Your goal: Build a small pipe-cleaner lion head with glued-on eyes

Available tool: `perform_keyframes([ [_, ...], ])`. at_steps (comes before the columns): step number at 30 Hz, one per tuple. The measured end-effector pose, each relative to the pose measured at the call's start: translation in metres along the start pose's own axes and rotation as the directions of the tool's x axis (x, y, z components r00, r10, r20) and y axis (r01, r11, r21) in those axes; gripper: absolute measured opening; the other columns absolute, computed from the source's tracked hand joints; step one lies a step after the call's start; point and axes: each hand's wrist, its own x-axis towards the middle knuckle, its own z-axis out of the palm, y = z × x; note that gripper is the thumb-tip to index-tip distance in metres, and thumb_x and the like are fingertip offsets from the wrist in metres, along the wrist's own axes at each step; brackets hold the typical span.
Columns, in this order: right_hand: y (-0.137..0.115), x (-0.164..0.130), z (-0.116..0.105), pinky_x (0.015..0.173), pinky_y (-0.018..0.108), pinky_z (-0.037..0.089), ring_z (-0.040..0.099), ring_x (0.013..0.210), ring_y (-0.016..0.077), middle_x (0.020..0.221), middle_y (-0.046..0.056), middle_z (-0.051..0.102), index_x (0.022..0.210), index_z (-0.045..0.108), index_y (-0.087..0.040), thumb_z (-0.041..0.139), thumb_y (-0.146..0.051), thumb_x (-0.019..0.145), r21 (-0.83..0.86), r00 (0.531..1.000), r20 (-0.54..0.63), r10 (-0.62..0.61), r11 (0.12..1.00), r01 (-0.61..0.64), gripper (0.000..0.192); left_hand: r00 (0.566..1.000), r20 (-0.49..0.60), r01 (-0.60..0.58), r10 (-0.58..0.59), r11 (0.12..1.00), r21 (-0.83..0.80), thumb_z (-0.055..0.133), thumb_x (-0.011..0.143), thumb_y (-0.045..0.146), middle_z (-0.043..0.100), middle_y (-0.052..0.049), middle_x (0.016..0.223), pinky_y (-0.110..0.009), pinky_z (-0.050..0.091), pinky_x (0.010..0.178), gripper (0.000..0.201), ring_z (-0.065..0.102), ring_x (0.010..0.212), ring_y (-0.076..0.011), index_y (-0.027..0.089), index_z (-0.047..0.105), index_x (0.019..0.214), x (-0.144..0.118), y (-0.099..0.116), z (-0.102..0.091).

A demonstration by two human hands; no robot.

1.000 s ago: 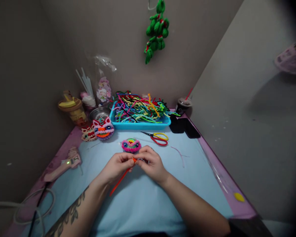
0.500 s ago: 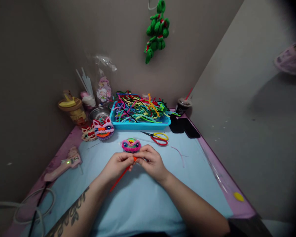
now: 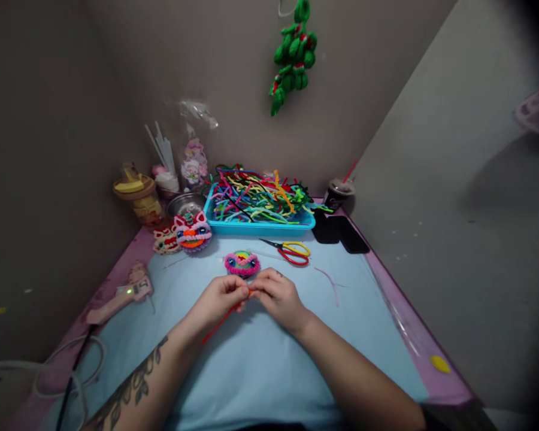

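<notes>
Your left hand and your right hand met fingertip to fingertip at the middle of the frame, both pinching the upper end of an orange pipe cleaner; its free length ran down and to the left from under your left hand, over the light blue mat that covered the bench. Just above your fingers, apart from them, a small pink-rimmed pipe-cleaner face lay flat on the mat. To its right lay a pair of scissors with red and yellow handles, blades pointing left. Further up sat a blue tray heaped with mixed-colour pipe cleaners, and to the left of the tray two finished lion-like heads sat side by side. A pink glue gun lay at the left edge of the bench with a green light showing, its cable looping off toward the lower left of the frame. Two dark flat objects lay right of the tray, with a lidded cup and straw behind them. A green pipe-cleaner figure hung on the wall at the top of the frame.
</notes>
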Motion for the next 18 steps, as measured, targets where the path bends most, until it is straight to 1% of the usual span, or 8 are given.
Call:
perform_keyframes([
  [5, 0.0026, -0.0022, 0.0009, 0.068, 0.028, 0.051, 0.058, 0.073, 0.0155, 0.076, 0.004, 0.06, 0.084, 0.068, -0.02, 0.057, -0.018, 0.085, -0.063, 1.0, 0.02, -0.007, 0.998, 0.008, 0.011, 0.999, -0.034, -0.002, 0.007, 0.985, 0.17, 0.058, 0.073, 0.042, 0.047, 0.005, 0.052, -0.021, 0.033, 0.049, 0.03, 0.043, 0.047, -0.0083, 0.015, 0.051, 0.061, -0.0002, 0.0003, 0.0022],
  [7, 0.0033, -0.0035, 0.0021, 0.069, 0.028, 0.051, 0.058, 0.074, 0.0158, 0.076, 0.004, 0.06, 0.084, 0.068, -0.02, 0.056, -0.019, 0.086, -0.088, 1.0, 0.018, 0.003, 0.996, -0.001, 0.012, 0.999, -0.034, -0.001, 0.008, 0.978, 0.207, 0.056, 0.075, 0.042, 0.048, 0.005, 0.052, -0.021, 0.034, 0.05, 0.03, 0.043, 0.048, -0.0087, 0.016, 0.051, 0.062, 0.0008, -0.0015, 0.0014],
  [10, 0.0037, -0.0051, 0.0039, 0.068, 0.028, 0.051, 0.057, 0.074, 0.0159, 0.076, 0.005, 0.06, 0.083, 0.068, -0.019, 0.056, -0.019, 0.086, -0.095, 0.999, 0.023, 0.022, 0.995, -0.02, 0.012, 1.0, -0.017, 0.015, -0.012, 0.981, 0.194, 0.056, 0.075, 0.043, 0.048, 0.005, 0.054, -0.021, 0.035, 0.05, 0.029, 0.044, 0.048, -0.0089, 0.016, 0.053, 0.065, 0.0023, -0.0051, -0.0004],
  [18, 0.0032, -0.0065, 0.0035, 0.068, 0.028, 0.051, 0.058, 0.072, 0.0153, 0.077, 0.005, 0.06, 0.082, 0.068, -0.02, 0.057, -0.017, 0.084, -0.047, 0.998, 0.029, 0.051, 0.998, -0.049, 0.012, 0.999, -0.005, 0.053, -0.053, 0.996, 0.071, 0.062, 0.072, 0.043, 0.051, 0.004, 0.057, -0.021, 0.035, 0.05, 0.031, 0.045, 0.049, -0.008, 0.014, 0.054, 0.065, 0.0027, -0.0077, 0.0015],
])
